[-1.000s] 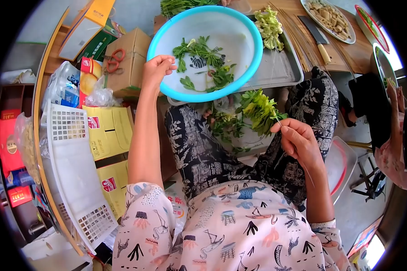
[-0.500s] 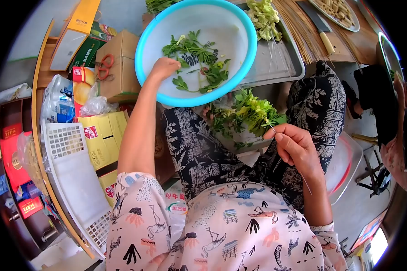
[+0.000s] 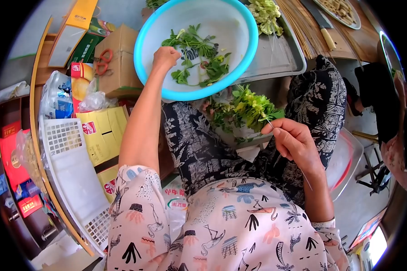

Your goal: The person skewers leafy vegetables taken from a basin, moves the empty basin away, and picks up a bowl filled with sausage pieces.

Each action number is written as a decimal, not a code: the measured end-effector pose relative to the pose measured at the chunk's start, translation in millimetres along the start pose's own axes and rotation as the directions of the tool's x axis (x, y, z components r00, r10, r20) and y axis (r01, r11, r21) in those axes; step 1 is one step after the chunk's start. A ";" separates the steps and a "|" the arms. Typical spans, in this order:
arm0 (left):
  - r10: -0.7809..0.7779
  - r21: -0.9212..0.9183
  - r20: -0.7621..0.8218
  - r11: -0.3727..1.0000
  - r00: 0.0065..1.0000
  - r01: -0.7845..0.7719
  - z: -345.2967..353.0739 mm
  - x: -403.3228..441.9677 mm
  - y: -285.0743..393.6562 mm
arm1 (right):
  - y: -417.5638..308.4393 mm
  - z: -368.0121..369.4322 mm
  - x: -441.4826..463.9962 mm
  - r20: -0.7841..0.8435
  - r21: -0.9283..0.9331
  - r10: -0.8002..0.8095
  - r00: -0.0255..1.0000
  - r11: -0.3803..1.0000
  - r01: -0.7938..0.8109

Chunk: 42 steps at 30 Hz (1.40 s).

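My right hand (image 3: 296,143) pinches a thin skewer (image 3: 307,180), whose lower end runs past my wrist. At its far end is a bunch of green leaves (image 3: 253,108), held over my lap. My left hand (image 3: 166,58) is over the left side of a white basin (image 3: 144,25) with a light-blue rim. Its fingers are drawn together beside leafy sprigs (image 3: 196,45) lying in the basin; whether they hold a leaf is hidden. More leaves (image 3: 219,115) are between my knees, partly covered by the bunch.
A metal tray (image 3: 285,67) with pale green florets (image 3: 264,16) and long thin sticks (image 3: 298,27) lies beyond the basin. Farther right are a knife (image 3: 326,38) and a plate of pale pieces (image 3: 341,11). Red-handled scissors (image 3: 104,62) and a cardboard box (image 3: 122,63) stand left.
My left hand has moved slightly away from me over the basin, and the sprigs near it have shifted. My right hand stays nearly in place with the skewer.
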<state>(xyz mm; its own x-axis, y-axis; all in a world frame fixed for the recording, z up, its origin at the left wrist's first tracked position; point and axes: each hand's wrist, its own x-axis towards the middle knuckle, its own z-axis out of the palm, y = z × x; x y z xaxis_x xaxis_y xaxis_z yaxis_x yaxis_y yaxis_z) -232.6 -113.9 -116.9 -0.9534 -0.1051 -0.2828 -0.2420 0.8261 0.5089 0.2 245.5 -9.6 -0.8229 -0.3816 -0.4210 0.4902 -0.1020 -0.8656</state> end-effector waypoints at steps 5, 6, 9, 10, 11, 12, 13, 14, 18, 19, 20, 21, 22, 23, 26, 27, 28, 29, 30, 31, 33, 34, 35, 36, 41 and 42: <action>-0.217 0.169 -0.002 0.962 0.976 0.215 26.1 33.3 -6.1 | -2.9 -0.4 -0.3 -0.004 0.012 0.011 1.000 1.000 -0.011; -0.253 0.224 0.050 0.945 0.966 0.236 28.4 36.7 -7.3 | -3.0 -0.9 -0.2 -0.002 0.012 0.014 1.000 1.000 -0.014; -0.178 0.220 0.033 0.961 0.983 0.167 26.9 39.1 -15.8 | -3.5 -1.5 -0.5 -0.012 0.012 0.018 1.000 1.000 -0.018; -0.128 0.208 0.018 0.971 0.992 0.121 26.6 37.8 -16.4 | -3.4 -1.9 -0.8 -0.013 0.016 0.022 1.000 1.000 -0.022; -0.130 0.209 0.021 0.970 0.991 0.123 27.1 35.6 -17.4 | -3.6 -2.3 -0.7 -0.013 0.015 0.024 1.000 1.000 -0.024; 0.004 0.137 -0.005 0.991 1.000 -0.004 24.7 27.7 -12.0 | -3.9 -2.6 -0.5 -0.012 0.013 0.025 1.000 1.000 -0.025; 0.136 0.067 -0.041 0.989 0.990 -0.133 21.7 19.3 -4.0 | -4.5 -2.7 -0.4 -0.011 0.014 0.028 1.000 1.000 -0.028; 0.132 0.068 -0.041 0.989 0.990 -0.129 21.9 13.1 7.0 | -5.3 -2.7 -0.2 -0.009 0.004 0.034 0.999 0.999 -0.034; -0.048 0.400 0.248 0.915 0.968 -0.057 37.0 -6.7 44.2 | -4.8 -0.3 1.0 -0.005 -0.016 0.040 0.999 0.999 -0.040; -0.034 0.452 0.237 0.888 0.971 -0.079 40.0 -8.4 46.3 | -3.8 -0.1 1.1 -0.007 -0.017 0.041 0.999 0.999 -0.041; -0.033 0.450 0.239 0.889 0.970 -0.081 44.0 -2.8 39.3 | -2.6 -0.2 1.6 -0.005 -0.027 0.038 0.999 0.999 -0.038; -0.011 0.424 0.224 0.902 0.975 -0.087 50.0 9.5 24.6 | -2.1 -0.4 1.6 -0.003 -0.036 0.035 0.999 0.999 -0.035; 0.010 0.398 0.207 0.913 0.978 -0.094 49.1 13.6 19.6 | -2.4 -0.5 1.0 -0.005 -0.037 0.035 0.999 0.999 -0.035; 0.013 0.397 0.207 0.913 0.978 -0.096 46.0 17.2 13.2 | -2.8 -0.6 0.8 -0.007 -0.035 0.043 0.999 0.998 -0.044; -0.111 0.369 0.256 0.929 0.960 0.009 32.5 10.3 16.0 | -4.7 0.1 0.5 -0.013 -0.038 0.047 0.999 0.998 -0.047; -0.094 0.281 0.206 0.959 0.974 0.033 30.0 4.7 19.0 | -4.9 1.0 0.9 -0.012 -0.044 0.045 0.999 0.998 -0.045; -0.082 0.189 0.153 0.981 0.985 0.052 28.9 0.4 20.9 | -4.4 1.9 1.5 -0.007 -0.044 0.045 0.999 0.998 -0.045; -0.083 0.188 0.150 0.981 0.985 0.054 31.5 0.6 21.4 | -4.0 2.3 2.0 -0.005 -0.044 0.041 0.999 0.998 -0.042; -0.055 0.195 0.145 0.980 0.988 0.026 37.4 4.3 20.8 | -3.6 2.0 2.0 -0.007 -0.044 0.038 0.999 0.998 -0.038; -0.023 0.201 0.140 0.980 0.990 -0.006 42.8 8.7 21.1 | -2.4 1.7 2.1 -0.011 -0.047 0.037 0.999 0.998 -0.037; -0.029 0.258 0.147 0.966 0.989 -0.010 50.7 19.0 25.1 | 0.2 1.1 2.6 -0.009 -0.034 0.017 1.000 0.999 -0.018; -0.043 0.319 0.151 0.948 0.988 -0.007 53.3 21.9 26.3 | 0.1 0.4 1.8 -0.014 -0.034 0.016 1.000 0.999 -0.017; -0.040 0.320 0.153 0.947 0.987 -0.011 52.6 23.6 24.7 | 0.2 0.0 1.5 -0.011 -0.034 0.013 1.000 0.999 -0.013; -0.044 0.258 0.216 0.966 0.975 -0.013 46.3 20.6 26.3 | 0.3 -0.1 1.6 -0.005 -0.034 0.009 1.000 0.999 -0.009; 0.067 -0.402 0.311 0.913 0.948 0.068 11.1 -29.5 40.3 | 0.9 0.4 -0.4 -0.013 -0.049 -0.013 1.000 0.999 0.012; 0.085 -0.509 0.321 0.855 0.943 0.096 2.5 -43.0 47.1 | 1.2 0.0 -0.8 -0.012 -0.050 -0.020 1.000 0.999 0.019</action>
<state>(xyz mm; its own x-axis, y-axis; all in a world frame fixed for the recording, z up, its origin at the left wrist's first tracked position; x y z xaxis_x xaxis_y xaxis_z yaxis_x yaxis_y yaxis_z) -202.6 -69.1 -82.8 -0.8619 0.1495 -0.4846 -0.3903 0.4146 0.8220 1.5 245.7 -10.3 -0.8359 -0.3685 -0.4068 0.4592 -0.0632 -0.8861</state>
